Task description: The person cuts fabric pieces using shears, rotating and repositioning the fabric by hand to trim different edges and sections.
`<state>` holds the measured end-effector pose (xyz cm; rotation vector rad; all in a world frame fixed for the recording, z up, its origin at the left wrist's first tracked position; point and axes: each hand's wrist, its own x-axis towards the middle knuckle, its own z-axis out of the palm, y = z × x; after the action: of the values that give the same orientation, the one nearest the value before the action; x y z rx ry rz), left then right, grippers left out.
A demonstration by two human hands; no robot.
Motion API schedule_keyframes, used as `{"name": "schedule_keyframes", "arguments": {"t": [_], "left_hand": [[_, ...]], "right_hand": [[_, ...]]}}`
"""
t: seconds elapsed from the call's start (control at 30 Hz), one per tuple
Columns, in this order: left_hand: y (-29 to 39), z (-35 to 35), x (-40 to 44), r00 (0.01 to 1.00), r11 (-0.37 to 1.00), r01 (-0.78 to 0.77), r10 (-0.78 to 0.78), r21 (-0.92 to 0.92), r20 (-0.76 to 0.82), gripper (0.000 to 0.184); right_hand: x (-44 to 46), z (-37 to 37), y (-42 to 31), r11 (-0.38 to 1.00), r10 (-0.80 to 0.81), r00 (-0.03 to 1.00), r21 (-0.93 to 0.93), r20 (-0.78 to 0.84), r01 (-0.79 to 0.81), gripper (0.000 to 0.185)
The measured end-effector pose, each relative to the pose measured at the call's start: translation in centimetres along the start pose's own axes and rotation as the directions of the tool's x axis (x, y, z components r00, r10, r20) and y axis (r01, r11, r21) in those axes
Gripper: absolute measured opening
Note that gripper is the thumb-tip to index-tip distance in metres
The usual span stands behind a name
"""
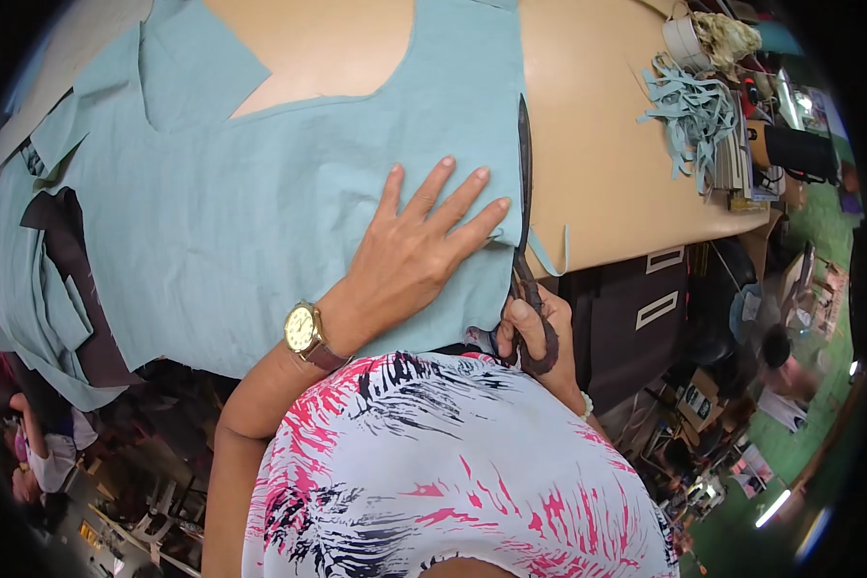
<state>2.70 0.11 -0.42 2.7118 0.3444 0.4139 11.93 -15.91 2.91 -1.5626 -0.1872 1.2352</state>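
Observation:
Light blue-green fabric (231, 202) lies spread over the tan table, with a curved cut edge at its top. My left hand (409, 246) rests flat on it, fingers spread, a watch (303, 329) on the wrist. At the fabric's right edge, my right hand (544, 332) is wrapped round the handles of dark scissors (524, 193). The long blades point away from me along that edge. A thin strip of the same fabric (549, 255) hangs near the table's front edge, just right of the blades.
Fabric scraps (694, 116) are heaped on a stack of books or papers (734, 169) at the table's (597, 144) right end, near a white cup (684, 43). Dark drawers (626, 318) stand below. Other people (43, 453) are at far left and right.

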Motion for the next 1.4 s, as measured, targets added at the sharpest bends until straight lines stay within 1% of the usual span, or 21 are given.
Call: {"name": "schedule_keyframes", "arguments": {"t": [0.23, 0.43, 0.63, 0.73, 0.83, 0.93, 1.07, 1.27, 1.4], "left_hand": [[0.0, 0.0, 0.0, 1.000, 1.000, 0.002, -0.002, 0.000, 0.010, 0.043], [0.1, -0.1, -0.1, 1.000, 1.000, 0.009, -0.009, -0.013, 0.019, 0.043], [0.1, -0.1, -0.2, 1.000, 1.000, 0.010, -0.010, -0.025, 0.014, 0.044], [0.0, -0.1, -0.2, 1.000, 1.000, 0.009, -0.009, -0.026, 0.016, 0.044], [0.0, -0.1, -0.2, 1.000, 1.000, -0.004, 0.005, -0.022, 0.014, 0.044], [0.2, -0.4, -0.4, 1.000, 1.000, -0.012, 0.012, -0.027, 0.020, 0.044], [0.7, -0.8, -0.8, 0.999, 0.999, -0.004, 0.005, -0.044, 0.039, 0.043], [0.9, -0.9, -1.0, 0.999, 0.997, 0.023, -0.021, -0.069, 0.032, 0.044], [0.8, -0.8, -1.1, 0.999, 0.996, 0.017, -0.013, -0.086, 0.039, 0.043]], "right_hand": [[-0.2, 0.0, -0.3, 1.000, 0.014, 1.000, 0.012, -0.013, -0.014, 0.027], [-0.3, -0.2, -0.2, 1.000, 0.013, 1.000, -0.018, -0.024, -0.013, 0.028], [-0.5, 0.0, -0.7, 0.997, 0.065, 0.996, -0.034, -0.053, -0.067, 0.025], [-0.6, -0.2, -1.2, 0.987, 0.105, 0.992, -0.115, -0.066, -0.112, 0.023], [-0.7, -0.6, -0.6, 0.996, 0.081, 0.996, -0.031, -0.028, -0.082, 0.024], [-0.3, -0.7, -0.7, 1.000, -0.017, 1.000, -0.010, -0.001, 0.017, 0.027], [0.7, -0.4, -1.2, 0.997, -0.071, 0.997, -0.022, 0.016, 0.071, 0.033], [1.2, -0.2, -1.0, 0.993, -0.116, 0.993, 0.005, 0.002, 0.116, 0.034], [1.1, -0.2, -1.1, 0.996, -0.087, 0.996, -0.029, -0.012, 0.086, 0.034]]}}
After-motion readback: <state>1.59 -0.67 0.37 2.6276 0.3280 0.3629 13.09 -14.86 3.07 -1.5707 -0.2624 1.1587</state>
